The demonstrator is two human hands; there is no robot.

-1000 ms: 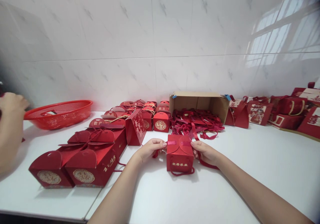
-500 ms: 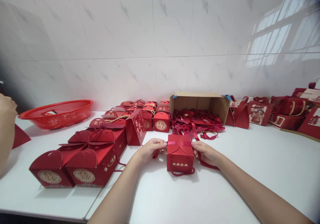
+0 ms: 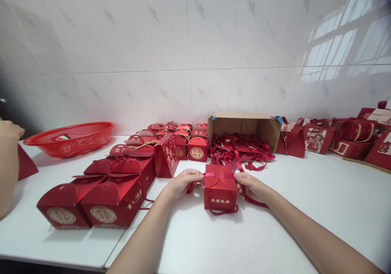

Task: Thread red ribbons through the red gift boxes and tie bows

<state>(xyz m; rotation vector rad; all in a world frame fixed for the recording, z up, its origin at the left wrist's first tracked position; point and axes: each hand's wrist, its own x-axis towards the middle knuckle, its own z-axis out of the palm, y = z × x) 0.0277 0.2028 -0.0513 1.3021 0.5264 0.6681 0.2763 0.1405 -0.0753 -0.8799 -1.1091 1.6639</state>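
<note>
A small red gift box (image 3: 220, 188) with gold characters stands on the white table (image 3: 305, 208) in front of me. A red ribbon (image 3: 218, 175) runs across its rounded top flaps. My left hand (image 3: 183, 181) is closed in a pinch on the ribbon's left end beside the box. On the other side my right hand (image 3: 252, 185) pinches the ribbon's right end, and the loose tail hangs below it to the table.
Several finished red boxes (image 3: 113, 192) stand in rows at the left. A red plastic basket (image 3: 71, 137) sits at the back left. A cardboard carton (image 3: 244, 125) spills red ribbons (image 3: 241, 149). More red bags (image 3: 317, 137) line the right. Another person's arm (image 3: 7, 164) is at the far left edge.
My hands and the box have barely moved. The other person's hand at the left edge has drawn back from the basket and now rests by a red box.
</note>
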